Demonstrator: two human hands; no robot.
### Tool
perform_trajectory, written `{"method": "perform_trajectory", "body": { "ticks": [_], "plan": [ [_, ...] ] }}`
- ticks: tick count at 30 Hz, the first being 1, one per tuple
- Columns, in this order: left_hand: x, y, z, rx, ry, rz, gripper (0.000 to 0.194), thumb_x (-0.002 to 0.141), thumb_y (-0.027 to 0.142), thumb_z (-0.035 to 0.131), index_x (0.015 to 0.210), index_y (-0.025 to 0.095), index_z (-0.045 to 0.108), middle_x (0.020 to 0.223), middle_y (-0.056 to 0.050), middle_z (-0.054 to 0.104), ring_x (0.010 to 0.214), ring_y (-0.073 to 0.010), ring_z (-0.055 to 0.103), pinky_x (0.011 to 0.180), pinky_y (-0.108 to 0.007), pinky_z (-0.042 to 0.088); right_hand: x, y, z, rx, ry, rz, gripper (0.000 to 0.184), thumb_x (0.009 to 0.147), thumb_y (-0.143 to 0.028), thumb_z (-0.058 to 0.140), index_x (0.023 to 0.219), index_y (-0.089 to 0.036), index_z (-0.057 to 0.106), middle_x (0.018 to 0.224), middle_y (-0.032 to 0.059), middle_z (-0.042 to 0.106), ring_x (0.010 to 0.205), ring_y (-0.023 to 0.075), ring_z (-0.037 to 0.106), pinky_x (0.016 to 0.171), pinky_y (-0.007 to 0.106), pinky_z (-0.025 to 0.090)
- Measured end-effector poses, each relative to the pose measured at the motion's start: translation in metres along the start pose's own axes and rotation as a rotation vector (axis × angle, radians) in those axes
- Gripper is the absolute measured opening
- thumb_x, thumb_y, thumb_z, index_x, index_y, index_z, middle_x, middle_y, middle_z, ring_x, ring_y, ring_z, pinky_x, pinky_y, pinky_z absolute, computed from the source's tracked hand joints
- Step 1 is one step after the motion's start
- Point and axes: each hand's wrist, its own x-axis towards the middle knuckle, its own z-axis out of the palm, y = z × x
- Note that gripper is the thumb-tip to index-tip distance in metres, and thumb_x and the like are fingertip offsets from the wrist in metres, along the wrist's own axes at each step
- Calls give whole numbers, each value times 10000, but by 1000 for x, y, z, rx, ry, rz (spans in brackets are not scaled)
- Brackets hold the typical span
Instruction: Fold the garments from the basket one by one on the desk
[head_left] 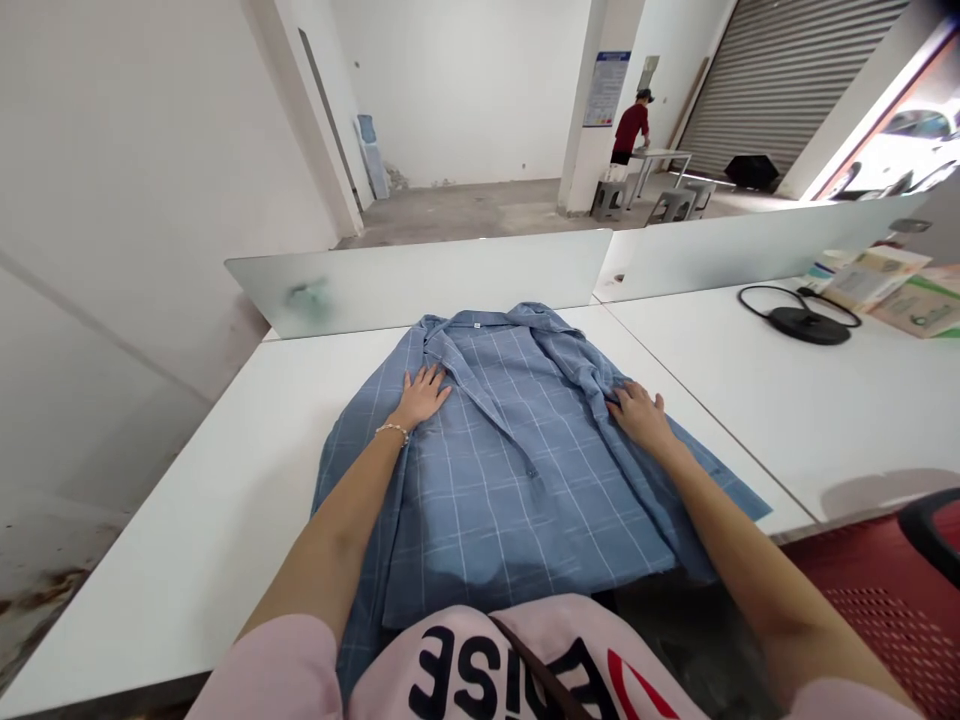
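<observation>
A blue checked garment [510,470] with white grid lines lies spread on the white desk [187,520], its collar at the far end and a white label inside the neck. My left hand [420,395] rests flat on the garment's left front near the lapel, a thin bracelet on the wrist. My right hand [639,415] presses flat on the right front, where the cloth is rumpled in a ridge. Neither hand grips any cloth. The garment's near end hangs past the desk edge, partly hidden by my body.
A frosted divider panel [420,280] stands along the desk's far edge. To the right lie a black cable with a round base [802,322] and several papers [877,282]. A red chair [885,600] sits at lower right. A person in red [631,130] stands at a distant table.
</observation>
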Motion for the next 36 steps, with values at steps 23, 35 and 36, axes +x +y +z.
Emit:
{"method": "perform_trajectory", "body": {
  "ticks": [23,35,36],
  "plan": [
    [34,30,-47,-216,178,213,283,960,250,481,1193,172,621,1255,-127,600,1247,-272,529,1136,-465,392,-27,34,0,403,113,169,309,736,-382,612,963,-173,632,837,96,698,766,241,653,688,324,503],
    [170,181,-20,-1005,39,-133,281,931,276,631,1129,100,536,1118,-163,661,974,-199,665,893,-309,500,-142,-73,-37,597,18,-327,281,912,-271,514,1140,-214,667,1024,90,690,819,197,691,748,315,569],
    [177,186,-14,-1038,32,-177,339,935,313,635,1163,92,518,1123,-174,661,949,-198,676,849,-300,510,-154,-72,-30,577,47,-308,284,913,-275,531,1158,-222,664,1061,93,687,865,208,701,776,329,582]
  ]
}}
